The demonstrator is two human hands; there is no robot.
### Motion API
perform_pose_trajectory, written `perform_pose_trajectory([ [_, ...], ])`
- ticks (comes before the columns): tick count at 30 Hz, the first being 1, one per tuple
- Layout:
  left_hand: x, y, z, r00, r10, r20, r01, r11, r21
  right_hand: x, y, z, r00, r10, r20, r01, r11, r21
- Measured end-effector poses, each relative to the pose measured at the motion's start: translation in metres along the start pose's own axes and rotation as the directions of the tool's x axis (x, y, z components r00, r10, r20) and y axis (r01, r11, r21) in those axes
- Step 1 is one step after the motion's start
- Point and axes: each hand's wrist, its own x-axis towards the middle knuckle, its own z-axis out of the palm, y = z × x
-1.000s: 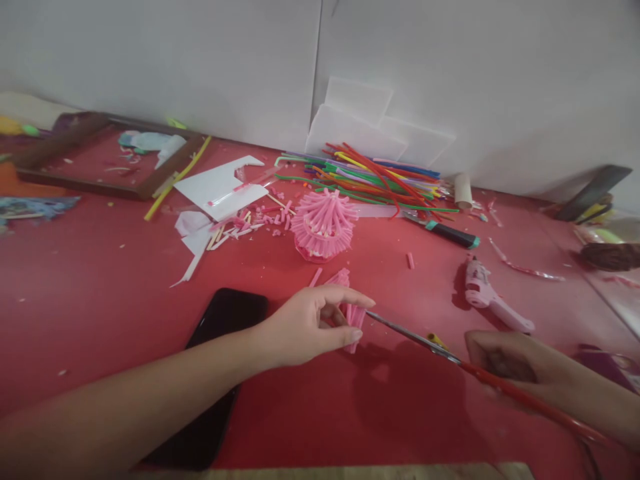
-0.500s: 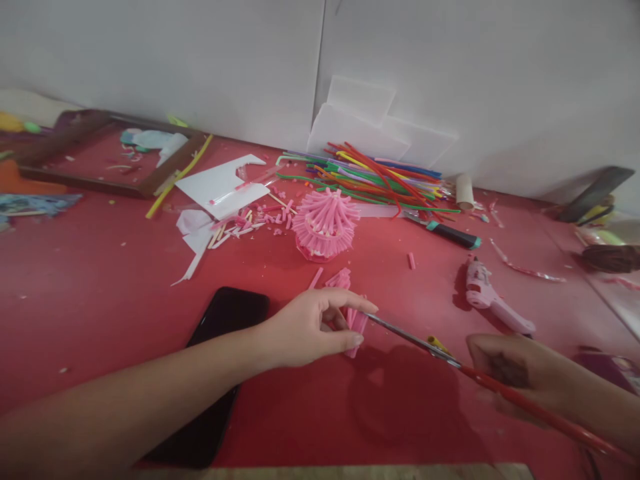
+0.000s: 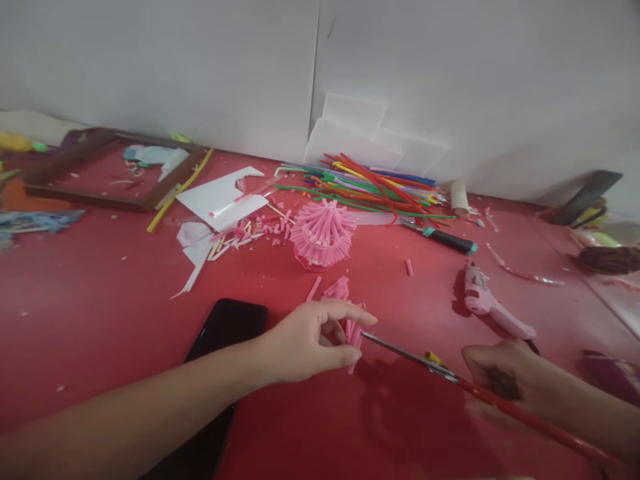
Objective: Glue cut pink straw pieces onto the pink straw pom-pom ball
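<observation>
My left hand point(image 3: 307, 340) is closed in a loose pinch around a few short pink straw pieces point(image 3: 354, 337), just above the red table. Their lower ends show beside my thumb. Red-handled scissors point(image 3: 473, 388) are held in my right hand point(image 3: 523, 373), with the blade tips touching or very near those pieces by my left fingertips. The fingers inside the handles are partly hidden. Behind my left hand lie more cut pink straws point(image 3: 336, 289). Beyond them stands a round pink model point(image 3: 323, 235) built of similar straw pieces. A black phone point(image 3: 235, 323) is partly covered by my left forearm.
A pink glue gun point(image 3: 493, 303) and a black-and-teal utility knife point(image 3: 450, 240) lie to the right. Colourful pipe cleaners point(image 3: 375, 183) are heaped by the wall. Scraps, white paper point(image 3: 220, 200) and a brown frame point(image 3: 90, 199) occupy the left and back.
The view has tilted slightly, so everything sits a little lower. The scissor tips have shifted slightly beside the pink straw pieces, and both hands keep their holds.
</observation>
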Motion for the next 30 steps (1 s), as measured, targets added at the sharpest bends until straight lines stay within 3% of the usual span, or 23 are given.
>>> perform_pose_trajectory([
  [5,-0.004,0.014,-0.001,0.998,-0.002,-0.069,0.007,0.997,0.072,0.001,0.001,-0.004,0.994,-0.003,-0.106,0.007,0.999,0.034],
  [8,-0.018,0.038,-0.003,0.985,0.103,-0.141,-0.066,0.966,0.249,0.004,0.009,0.004,0.978,-0.011,-0.211,0.029,0.996,0.084],
  [10,-0.034,0.057,-0.014,0.958,0.202,-0.206,-0.113,0.919,0.377,0.007,0.014,0.013,0.951,0.028,-0.309,0.006,0.994,0.108],
  [12,-0.049,0.073,-0.034,0.897,0.301,-0.323,-0.082,0.832,0.548,0.012,0.016,0.022,0.897,0.063,-0.437,-0.03,0.996,0.083],
  [14,-0.058,0.081,-0.064,0.797,0.39,-0.461,0.06,0.709,0.702,0.017,0.012,0.027,0.81,0.062,-0.584,-0.053,0.998,0.032],
  [16,-0.058,0.077,-0.097,0.732,0.344,-0.588,0.292,0.621,0.727,0.023,0.004,0.029,0.721,0.053,-0.691,-0.08,0.997,-0.006],
  [17,-0.055,0.072,-0.112,0.717,0.299,-0.63,0.376,0.595,0.71,0.026,-0.001,0.029,0.696,0.054,-0.716,-0.091,0.996,-0.014],
  [19,-0.046,0.058,-0.137,0.759,0.129,-0.638,0.472,0.565,0.676,0.031,-0.012,0.03,0.661,0.066,-0.747,-0.115,0.993,-0.014],
  [21,-0.038,0.045,-0.152,0.798,0.082,-0.597,0.441,0.596,0.671,0.036,-0.02,0.034,0.614,0.074,-0.786,-0.121,0.993,-0.002],
  [24,-0.034,0.039,-0.159,0.812,0.07,-0.579,0.406,0.645,0.647,0.042,-0.028,0.043,0.55,0.091,-0.83,-0.137,0.99,0.018],
  [26,-0.037,0.045,-0.159,0.807,0.073,-0.586,0.381,0.694,0.611,0.044,-0.031,0.051,0.566,0.122,-0.815,-0.165,0.986,0.033],
  [30,-0.048,0.064,-0.149,0.751,0.149,-0.643,0.307,0.784,0.54,0.05,-0.039,0.06,0.623,0.217,-0.752,-0.229,0.969,0.09],
])
